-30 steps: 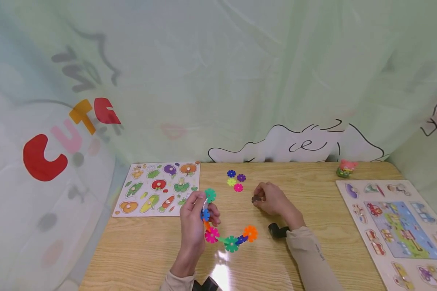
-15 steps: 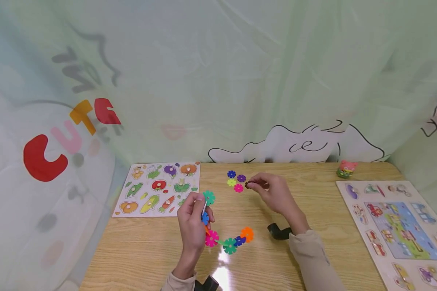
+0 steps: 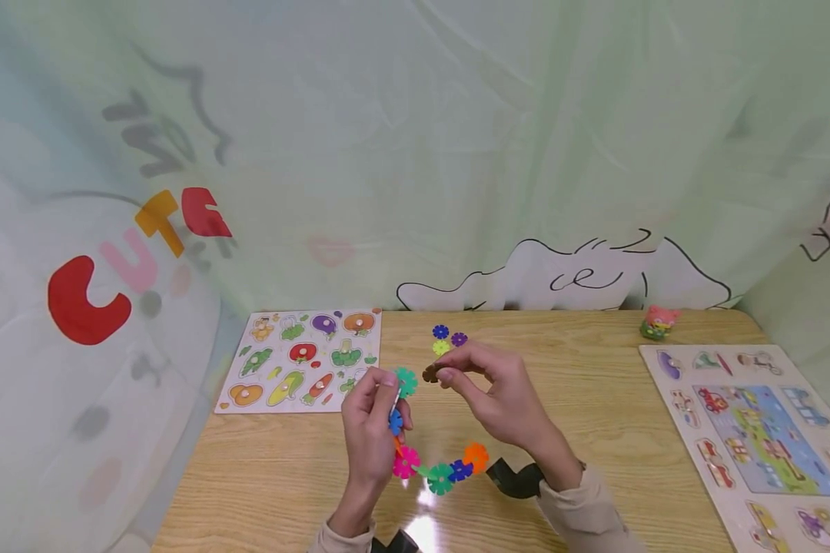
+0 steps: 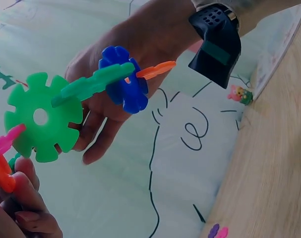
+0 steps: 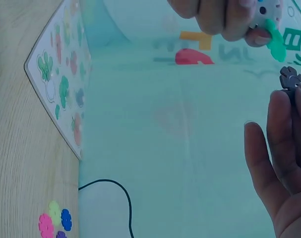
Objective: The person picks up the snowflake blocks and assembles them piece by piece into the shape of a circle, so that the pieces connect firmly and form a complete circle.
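Note:
My left hand [image 3: 370, 434] grips one end of a chain of flower-shaped interlocking discs. A teal disc [image 3: 406, 382] stands up at its thumb tip, with a white piece beneath it. From there the chain hangs in a curve through a blue disc [image 3: 396, 421], a pink disc [image 3: 406, 463] and a green disc [image 3: 440, 478] to an orange disc [image 3: 476, 458]. My right hand [image 3: 501, 392] pinches a dark brown disc [image 3: 430, 374] between thumb and forefinger. In the right wrist view a small gap separates this dark disc [image 5: 290, 78] from the teal disc [image 5: 276, 44].
Loose blue [image 3: 440, 332], purple [image 3: 459, 339] and yellow discs [image 3: 441, 348] lie behind my right hand; a loose pink disc [image 5: 46, 225] shows in the right wrist view. A vegetable puzzle board [image 3: 277, 405] lies left, a vehicle puzzle board [image 3: 678, 369] right, near a pink figurine [image 3: 659, 321].
My right hand has lifted the brown disc and carried it left, toward the teal disc in my left hand. The left hand keeps hold of the chain, which has shifted slightly.

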`<action>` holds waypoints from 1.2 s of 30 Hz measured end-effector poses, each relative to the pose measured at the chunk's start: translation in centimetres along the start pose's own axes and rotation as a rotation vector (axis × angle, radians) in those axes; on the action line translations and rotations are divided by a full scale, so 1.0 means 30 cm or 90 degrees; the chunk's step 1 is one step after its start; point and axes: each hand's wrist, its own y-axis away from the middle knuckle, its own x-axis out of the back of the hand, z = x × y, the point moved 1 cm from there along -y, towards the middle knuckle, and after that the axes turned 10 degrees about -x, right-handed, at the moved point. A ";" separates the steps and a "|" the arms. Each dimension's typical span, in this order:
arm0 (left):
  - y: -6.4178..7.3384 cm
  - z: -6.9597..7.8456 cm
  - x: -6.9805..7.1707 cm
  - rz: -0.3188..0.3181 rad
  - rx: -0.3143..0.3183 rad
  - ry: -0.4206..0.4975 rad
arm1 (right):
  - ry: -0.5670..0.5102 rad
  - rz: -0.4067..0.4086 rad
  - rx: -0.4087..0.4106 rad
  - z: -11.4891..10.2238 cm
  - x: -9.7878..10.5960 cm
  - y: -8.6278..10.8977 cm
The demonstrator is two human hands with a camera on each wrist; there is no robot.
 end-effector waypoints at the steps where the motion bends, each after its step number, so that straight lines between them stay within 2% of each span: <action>1: 0.000 0.001 -0.001 -0.005 -0.001 0.001 | -0.001 0.000 -0.001 -0.003 -0.004 0.002; 8: 0.003 0.006 -0.006 -0.033 -0.002 -0.003 | 0.021 -0.010 0.017 -0.006 -0.009 0.008; 12: 0.004 0.008 -0.008 -0.045 -0.010 -0.017 | 0.068 -0.005 0.041 -0.015 -0.007 0.010; 17: 0.010 0.009 -0.010 -0.054 -0.021 -0.078 | 0.155 0.034 0.111 -0.036 -0.013 0.007; 22: 0.017 0.006 -0.014 -0.057 -0.026 -0.108 | 0.196 0.067 0.166 -0.042 -0.024 0.004; 29: 0.018 -0.015 -0.020 -0.060 -0.050 -0.112 | 0.222 0.071 0.160 -0.048 -0.032 0.008; 33: 0.015 -0.028 -0.016 -0.074 -0.055 -0.112 | 0.211 0.062 0.145 -0.031 -0.036 0.010; 36: 0.002 -0.037 0.000 -0.097 -0.035 -0.104 | 0.173 0.021 0.084 -0.006 -0.021 0.006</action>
